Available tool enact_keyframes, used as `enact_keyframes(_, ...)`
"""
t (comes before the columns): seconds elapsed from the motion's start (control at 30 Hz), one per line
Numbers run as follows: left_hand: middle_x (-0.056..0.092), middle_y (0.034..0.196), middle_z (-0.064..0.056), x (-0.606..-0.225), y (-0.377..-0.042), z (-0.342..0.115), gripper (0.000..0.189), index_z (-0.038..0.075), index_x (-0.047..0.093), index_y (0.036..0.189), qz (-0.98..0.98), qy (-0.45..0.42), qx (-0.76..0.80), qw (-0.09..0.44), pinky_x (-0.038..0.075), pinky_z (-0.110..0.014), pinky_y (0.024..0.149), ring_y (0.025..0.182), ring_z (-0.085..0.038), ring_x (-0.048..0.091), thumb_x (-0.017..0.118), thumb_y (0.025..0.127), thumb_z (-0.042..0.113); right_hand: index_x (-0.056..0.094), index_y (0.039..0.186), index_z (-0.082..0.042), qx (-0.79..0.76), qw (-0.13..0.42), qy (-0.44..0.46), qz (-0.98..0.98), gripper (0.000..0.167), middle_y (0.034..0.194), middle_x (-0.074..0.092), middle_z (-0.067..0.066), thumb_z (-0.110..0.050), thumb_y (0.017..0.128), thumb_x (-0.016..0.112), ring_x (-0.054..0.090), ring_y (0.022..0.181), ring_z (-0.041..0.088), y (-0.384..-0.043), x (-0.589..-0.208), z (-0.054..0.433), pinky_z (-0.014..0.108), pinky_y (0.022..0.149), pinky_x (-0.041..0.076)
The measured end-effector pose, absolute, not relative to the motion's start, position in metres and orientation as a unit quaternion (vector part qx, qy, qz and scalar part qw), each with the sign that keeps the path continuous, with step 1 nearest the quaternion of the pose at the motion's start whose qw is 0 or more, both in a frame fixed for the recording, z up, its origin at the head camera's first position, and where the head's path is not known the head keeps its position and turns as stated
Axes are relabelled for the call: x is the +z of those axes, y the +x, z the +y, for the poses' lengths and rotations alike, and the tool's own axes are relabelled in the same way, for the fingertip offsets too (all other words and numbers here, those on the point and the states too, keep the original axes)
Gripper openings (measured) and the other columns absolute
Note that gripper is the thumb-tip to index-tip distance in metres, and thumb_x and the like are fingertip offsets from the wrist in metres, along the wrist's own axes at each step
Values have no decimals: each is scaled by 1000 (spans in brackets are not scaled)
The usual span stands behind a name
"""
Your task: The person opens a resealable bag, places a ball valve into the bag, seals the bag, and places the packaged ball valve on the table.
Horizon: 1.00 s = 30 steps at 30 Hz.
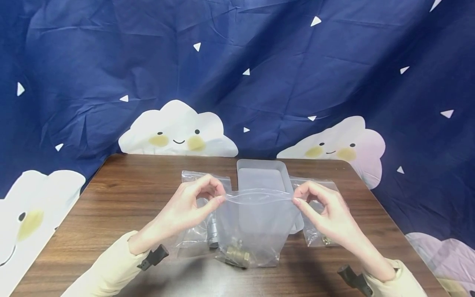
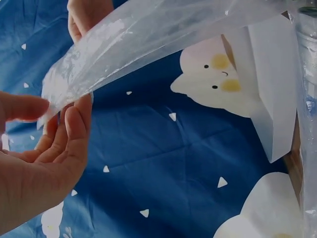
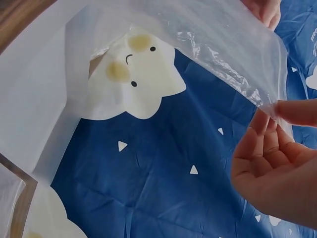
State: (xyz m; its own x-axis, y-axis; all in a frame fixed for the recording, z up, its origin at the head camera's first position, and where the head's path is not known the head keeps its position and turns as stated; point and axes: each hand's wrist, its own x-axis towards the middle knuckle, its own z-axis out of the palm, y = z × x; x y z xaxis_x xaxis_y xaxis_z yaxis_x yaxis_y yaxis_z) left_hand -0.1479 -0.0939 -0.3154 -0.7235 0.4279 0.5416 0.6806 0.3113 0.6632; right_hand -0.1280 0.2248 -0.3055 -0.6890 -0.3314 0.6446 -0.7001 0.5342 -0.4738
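A clear zip bag [image 1: 259, 227] hangs upright between two hands over the table, its mouth bowed slightly apart along the zip line. At its bottom lies a brass fitting [image 1: 238, 256]. The left hand [image 1: 194, 202] pinches the bag's upper left corner between thumb and fingers. On the opposite top corner, the right hand [image 1: 326, 206] has the same kind of pinch. Both wrist views show the plastic stretched taut from one hand to the other, with the thumb [image 2: 25, 106] pressed against it in the left one.
Behind the held bag stands a white plastic tray [image 1: 285, 169]. To the left lies another zip bag [image 1: 189, 237] with a grey metal cylinder [image 1: 212, 233]; to the right, a third bag [image 1: 311, 237] contains small brass pieces [image 1: 326, 240]. A patterned blue curtain [image 1: 259, 41] hangs behind the wooden table [image 1: 122, 198].
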Motion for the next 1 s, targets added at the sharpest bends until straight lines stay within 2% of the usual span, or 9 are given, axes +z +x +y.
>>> enact_keyframes(0.1, 71, 89, 5, -315, -149, -92, 12, 14, 68, 96, -799, -358, -459, 148, 57, -20, 72, 76, 0, 64, 73, 87, 9, 66, 90, -13, 379, 239, 308, -840, 26, 79, 63, -8, 9, 79, 73, 55, 77, 0, -127, -305, 223, 12, 72, 47)
enact_keyframes(0.23, 71, 81, 9, -315, -149, -89, 9, 18, 71, 90, -801, -362, -447, 168, 56, -21, 69, 72, 1, 61, 76, 85, 11, 68, 91, -17, 374, 235, 313, -841, 29, 81, 64, -9, 7, 78, 76, 55, 78, 0, -128, -307, 221, 12, 75, 46)
enact_keyframes(0.47, 71, 79, 8, -316, -149, -86, 9, 16, 71, 86, -795, -356, -452, 190, 54, -20, 68, 71, 1, 61, 76, 85, 9, 70, 88, -12, 367, 259, 343, -825, 10, 81, 65, -6, -5, 84, 76, 57, 81, 1, -130, -308, 218, 11, 80, 45)
enact_keyframes(0.7, 74, 85, 5, -317, -148, -82, 9, 15, 72, 93, -794, -358, -458, 177, 55, -22, 68, 73, -1, 65, 72, 87, 7, 68, 92, -23, 376, 204, 325, -843, 28, 86, 67, -10, 3, 82, 75, 62, 87, -1, -129, -305, 216, 12, 84, 49)
enact_keyframes(0.8, 75, 87, 6, -317, -148, -78, 11, 16, 73, 95, -796, -366, -450, 171, 56, -20, 68, 75, 0, 67, 73, 86, 11, 69, 92, -25, 371, 201, 320, -848, 28, 86, 68, -11, 0, 82, 75, 64, 87, -1, -128, -305, 213, 13, 83, 50)
enact_keyframes(1.0, 74, 80, 6, -319, -147, -71, 3, 15, 73, 86, -777, -379, -472, 170, 57, -18, 70, 78, 0, 70, 74, 86, 11, 69, 88, -24, 366, 215, 313, -849, 27, 84, 66, -15, 1, 81, 76, 64, 84, -1, -127, -306, 209, 12, 80, 50)
